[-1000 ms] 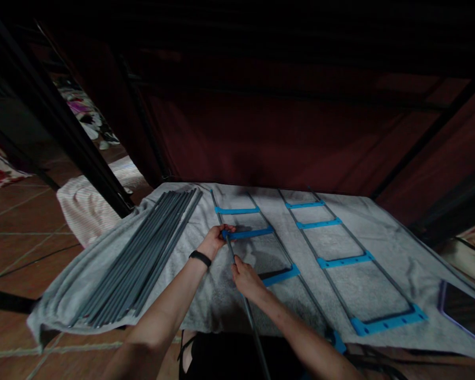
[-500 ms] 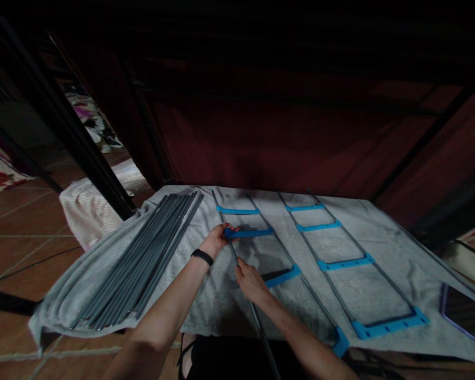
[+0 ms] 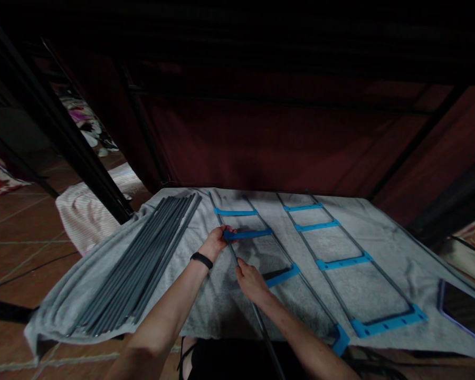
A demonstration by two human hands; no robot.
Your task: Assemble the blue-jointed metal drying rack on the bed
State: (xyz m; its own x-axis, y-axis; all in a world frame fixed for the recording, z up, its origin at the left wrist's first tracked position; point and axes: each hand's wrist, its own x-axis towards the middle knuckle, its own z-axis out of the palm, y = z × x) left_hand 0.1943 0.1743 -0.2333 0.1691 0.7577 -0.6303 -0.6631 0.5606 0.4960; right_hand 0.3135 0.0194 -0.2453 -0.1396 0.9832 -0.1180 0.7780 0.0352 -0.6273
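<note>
My left hand is closed around the left end of a blue plastic crossbar, where a grey metal tube runs through it. Lower down on that same tube, my right hand grips it with closed fingers. The tube slants from the far side of the cloth down past my lap. Above my left hand, another blue crossbar joins this tube to a second tube on the right. A third blue crossbar is partly hidden behind my right hand, and a blue end piece sits nearest me.
A grey cloth covers the surface. Many loose grey tubes lie in a bundle at left. On the right lies a ladder-like frame with blue crossbars, then a phone. A dark red panel stands behind.
The view has shifted very slightly. Both hands keep their hold on the crossbar and tube, with hardly any visible movement.
</note>
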